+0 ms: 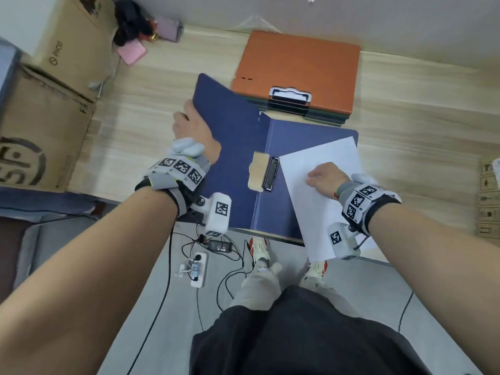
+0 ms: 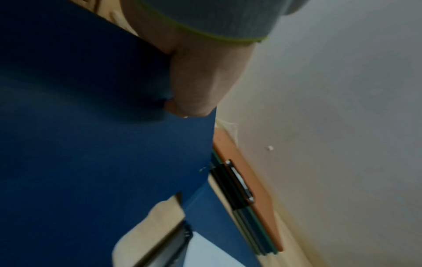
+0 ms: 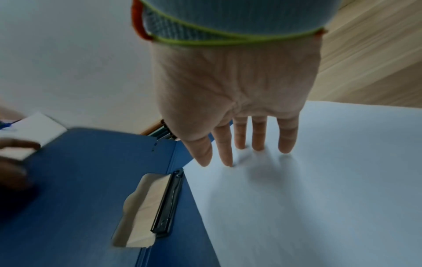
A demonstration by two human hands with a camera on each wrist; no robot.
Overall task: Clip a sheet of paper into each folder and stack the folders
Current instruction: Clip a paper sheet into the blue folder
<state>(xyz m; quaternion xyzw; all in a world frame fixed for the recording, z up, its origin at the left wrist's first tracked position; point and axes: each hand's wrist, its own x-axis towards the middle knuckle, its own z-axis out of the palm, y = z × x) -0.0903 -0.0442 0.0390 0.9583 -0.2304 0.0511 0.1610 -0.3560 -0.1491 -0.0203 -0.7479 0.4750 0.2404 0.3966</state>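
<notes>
On the counter [image 1: 162, 109] behind, closed folders [image 1: 297, 69] lie stacked, while our left hand [image 1: 193, 128] grips the blue folder [image 1: 235, 147] cover open and our right hand's [image 1: 323, 177] straight fingers [image 3: 239, 137] press the unclipped sheet [image 1: 313, 212].

The head view looks steeply down from above, over both forearms, onto the tabletop [image 1: 151, 125] and the floor [image 1: 151, 307] below its near edge. The left wrist view sits tight against the blue folder [image 2: 80, 144], facing along its raised cover toward the wall [image 2: 342, 108], and is blurred. The right wrist view looks along the right hand [image 3: 233, 86] from close above the paper [image 3: 308, 189]. All three share the blue folder's clip [image 1: 271, 174] and the orange folder stack [image 1: 297, 66].
</notes>
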